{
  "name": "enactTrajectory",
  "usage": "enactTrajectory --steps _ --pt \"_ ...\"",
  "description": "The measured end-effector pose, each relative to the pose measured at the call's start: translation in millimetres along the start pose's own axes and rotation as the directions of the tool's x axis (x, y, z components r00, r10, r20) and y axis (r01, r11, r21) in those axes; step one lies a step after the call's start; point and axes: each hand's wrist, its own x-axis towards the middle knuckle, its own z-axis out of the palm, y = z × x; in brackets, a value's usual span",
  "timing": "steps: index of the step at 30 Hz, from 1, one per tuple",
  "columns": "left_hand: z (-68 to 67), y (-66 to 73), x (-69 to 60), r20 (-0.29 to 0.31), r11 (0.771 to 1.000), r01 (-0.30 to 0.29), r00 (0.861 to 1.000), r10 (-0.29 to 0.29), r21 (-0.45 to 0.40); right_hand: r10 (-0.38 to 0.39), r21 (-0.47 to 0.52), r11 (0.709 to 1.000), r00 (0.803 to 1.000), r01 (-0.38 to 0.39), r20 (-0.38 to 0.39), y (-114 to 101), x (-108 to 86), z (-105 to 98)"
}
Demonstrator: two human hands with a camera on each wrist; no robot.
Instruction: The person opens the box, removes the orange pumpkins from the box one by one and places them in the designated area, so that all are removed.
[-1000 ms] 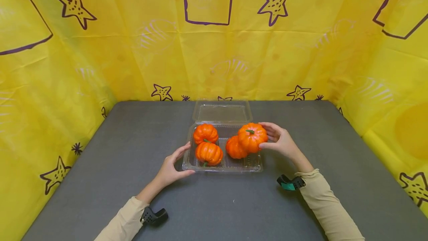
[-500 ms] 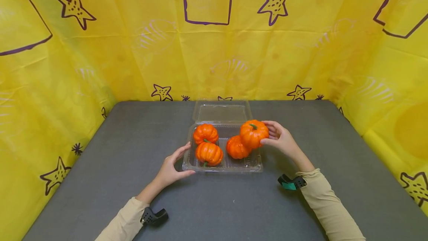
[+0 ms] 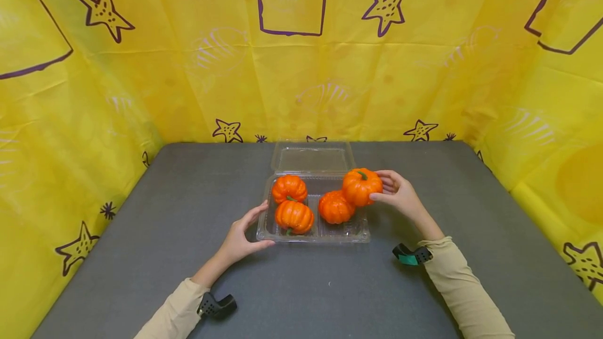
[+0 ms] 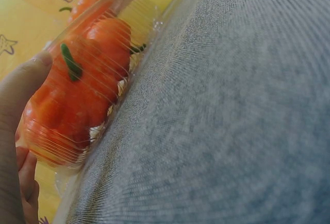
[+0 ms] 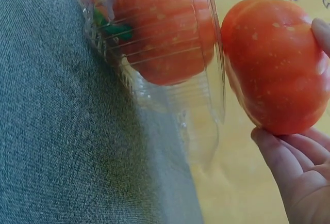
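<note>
A clear plastic clamshell container lies with its lid folded back. Inside its left half are two small orange pumpkins, one at the back and one in front. Another pumpkin sits in the right half. My left hand holds the container's left end, thumb at the near corner and fingers along the side. With my right hand I grip a fourth pumpkin between thumb and fingers. In the right wrist view it is raised above the container's rim, apart from the pumpkin inside.
The open lid lies flat toward the back edge of the dark grey table. Yellow patterned cloth hangs behind the table and along both sides. A black wrist camera is strapped to the left forearm, another to the right.
My right hand has moved the held pumpkin a little to the right and back, tilting it so its stem points farther up. More of the pumpkin below shows. My left hand has stayed put.
</note>
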Motion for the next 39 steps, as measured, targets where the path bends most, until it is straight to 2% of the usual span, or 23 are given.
enactTrajectory --steps 5,14,23,33,39 --pt "-0.1 0.3 0.3 -0.002 1.000 -0.006 1.000 0.006 0.007 -0.015 -0.018 1.000 1.000 0.015 0.007 3 -0.3 -3" --pt "-0.3 2.1 -0.2 -0.005 1.000 0.002 1.000 -0.002 0.009 -0.060 0.011 0.998 0.998 0.060 0.010 9 -0.6 -9" --pt "-0.9 1.9 0.6 0.005 0.999 -0.034 0.999 0.034 0.033 -0.061 0.028 0.998 0.997 0.060 0.037 11 0.4 -15" --pt "-0.8 0.9 2.5 -0.013 0.998 -0.043 0.999 0.044 0.041 -0.030 0.051 0.998 0.999 0.032 -0.028 11 0.7 -25" --pt "-0.3 0.4 0.4 -0.020 0.998 -0.040 0.999 0.041 0.044 -0.028 0.034 0.999 0.999 0.029 -0.038 14 -0.1 -29"
